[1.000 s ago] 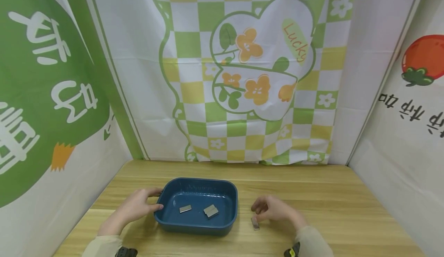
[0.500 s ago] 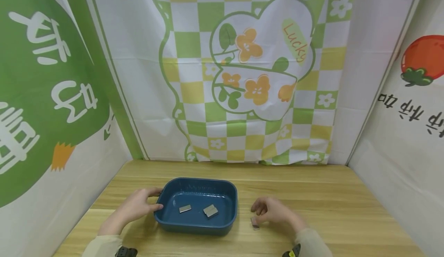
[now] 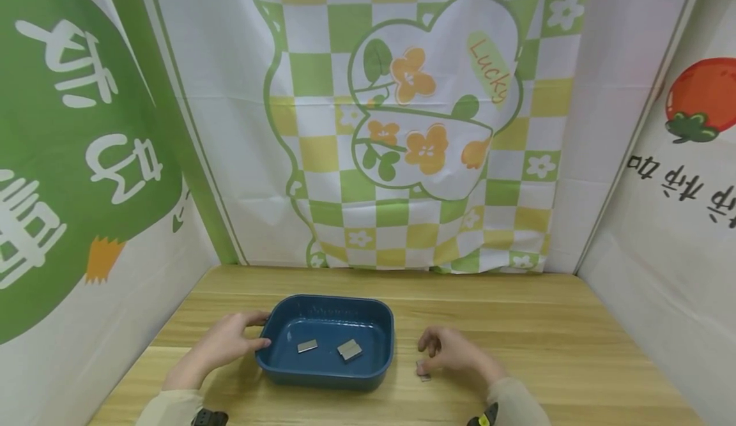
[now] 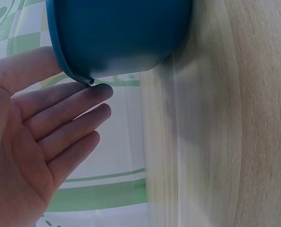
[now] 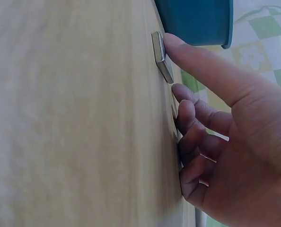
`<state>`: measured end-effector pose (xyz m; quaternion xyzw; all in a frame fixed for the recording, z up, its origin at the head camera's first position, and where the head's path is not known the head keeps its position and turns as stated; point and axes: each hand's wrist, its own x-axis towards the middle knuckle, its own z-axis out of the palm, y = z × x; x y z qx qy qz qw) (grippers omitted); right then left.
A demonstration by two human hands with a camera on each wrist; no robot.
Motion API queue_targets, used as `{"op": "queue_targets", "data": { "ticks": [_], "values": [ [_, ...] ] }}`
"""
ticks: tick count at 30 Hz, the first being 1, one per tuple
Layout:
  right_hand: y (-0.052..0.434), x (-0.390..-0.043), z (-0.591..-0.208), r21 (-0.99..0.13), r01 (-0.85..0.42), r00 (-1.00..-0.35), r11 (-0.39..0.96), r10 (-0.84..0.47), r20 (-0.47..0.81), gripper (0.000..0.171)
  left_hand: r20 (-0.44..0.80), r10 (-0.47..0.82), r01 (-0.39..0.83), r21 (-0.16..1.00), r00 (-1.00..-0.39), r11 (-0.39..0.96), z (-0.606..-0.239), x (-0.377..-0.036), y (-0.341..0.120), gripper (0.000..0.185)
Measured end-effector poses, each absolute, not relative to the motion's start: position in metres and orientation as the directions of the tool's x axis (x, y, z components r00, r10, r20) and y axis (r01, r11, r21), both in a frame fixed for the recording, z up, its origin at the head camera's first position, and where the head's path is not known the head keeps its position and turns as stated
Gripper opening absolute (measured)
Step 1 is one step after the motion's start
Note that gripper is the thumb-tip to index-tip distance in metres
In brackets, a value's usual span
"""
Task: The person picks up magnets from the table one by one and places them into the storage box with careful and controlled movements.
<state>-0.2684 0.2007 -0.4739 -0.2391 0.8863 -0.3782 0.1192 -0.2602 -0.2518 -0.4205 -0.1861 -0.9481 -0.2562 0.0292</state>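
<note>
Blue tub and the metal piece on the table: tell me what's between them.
Only bare wooden table lies between the blue tub and the metal piece, per the head view.

A light wooden table (image 3: 517, 324) stands enclosed by printed green-and-white cloth walls (image 3: 402, 126).

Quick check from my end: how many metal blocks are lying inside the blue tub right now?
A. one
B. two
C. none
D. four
B: the head view shows two metal blocks on the floor of the blue tub, while a third block lies outside on the wooden table under the right hand.
</note>
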Motion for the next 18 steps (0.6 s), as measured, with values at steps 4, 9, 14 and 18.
{"op": "queue_targets", "data": {
  "ticks": [4,9,14,18],
  "values": [
    [0.202,-0.268,-0.473,-0.741,-0.310,-0.864,0.596,-0.501,-0.042,0.041,0.150,0.338,0.368,0.479,-0.929,0.797,-0.420,-0.260,-0.251,0.051],
    [0.206,-0.270,-0.476,-0.749,-0.320,-0.861,0.580,-0.508,-0.025,0.043,0.151,0.336,0.366,0.480,-0.930,0.797,-0.420,-0.259,-0.251,0.052],
    [0.211,-0.272,-0.477,-0.763,-0.324,-0.851,0.559,-0.524,-0.023,0.045,0.151,0.336,0.366,0.482,-0.930,0.796,-0.420,-0.259,-0.251,0.052],
    [0.214,-0.271,-0.473,-0.775,-0.302,-0.853,0.554,-0.521,-0.040,0.047,0.155,0.337,0.369,0.483,-0.928,0.794,-0.420,-0.260,-0.251,0.052]
  ]
}}
